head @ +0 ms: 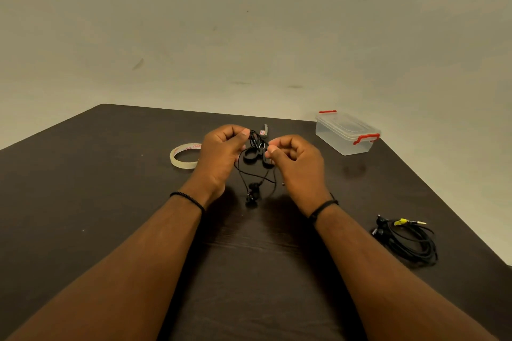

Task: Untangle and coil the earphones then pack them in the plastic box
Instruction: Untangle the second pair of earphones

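Black cord, thin and knotted, hangs between both hands above the middle of the dark wooden table [138, 202]. The left hand [221, 155] pinches the upper part of the earphones [256, 163] between thumb and forefinger, other fingers curled in. The right hand [296, 160] pinches the same bundle from the other side, fingertips closed on a strand. Loops sag below the hands and the two earbuds [252, 195] dangle low, at or just above the tabletop; cannot tell whether they touch it. Cord is still crossed over itself in several places, so my judgement is that untangling is under way and not finished; no neat coil yet on this pair. A second set of black earphones [407, 238] with a yellow-collared plug lies on the table to the right, near the right forearm, loosely gathered in a rough loop; whether that counts as coiled I cannot say. The clear plastic box [346, 133] with red clips sits at the far right of the table, well apart from the hands, lid on and seemingly clipped, nothing visible inside. A roll of clear tape [184, 156] lies just beside the left hand. A small grey object shows behind the hands, too hidden to name. Left to do, as I read it: finish freeing the cord, coil it, open the box, pack.
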